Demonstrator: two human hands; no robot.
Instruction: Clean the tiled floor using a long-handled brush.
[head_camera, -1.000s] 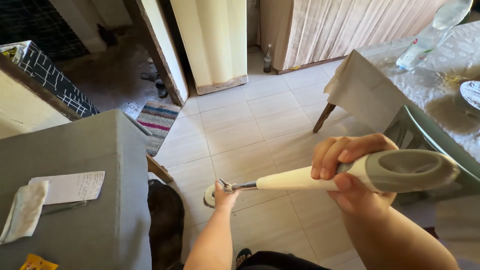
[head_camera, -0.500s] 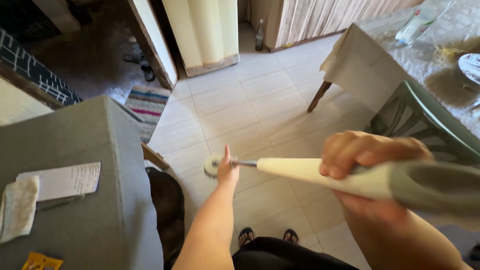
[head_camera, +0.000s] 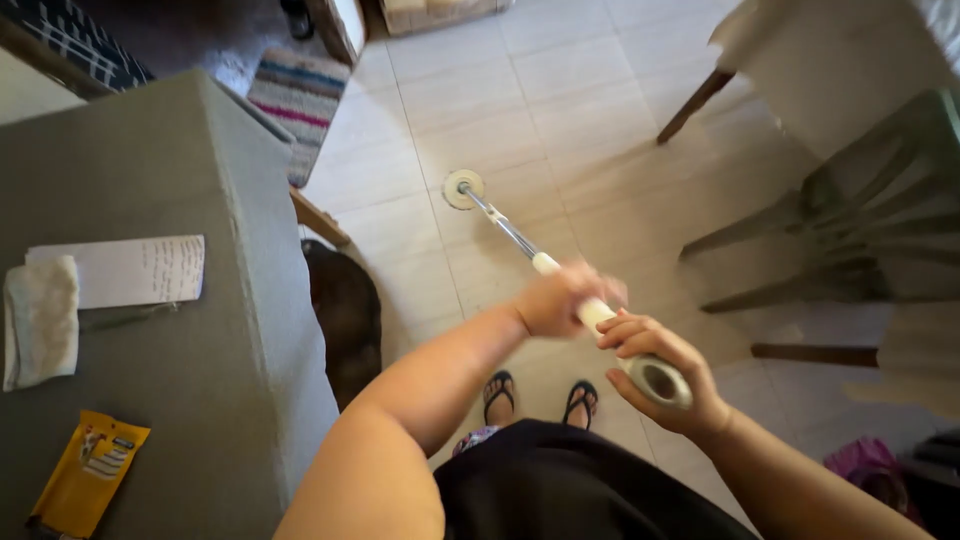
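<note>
Both hands closed on a long-handled roller. Right hand wraps the grey handle end; left hand grips the cream shaft just ahead of it. Beyond the left hand, the metal rod slants down to the roller head, over the tile floor.

1. On the surface at left: a folded cloth, a note right of it, a snack packet nearer.
2. A rug lies beyond the surface.
3. A chair, apparently, stands right, beside a table.
</note>
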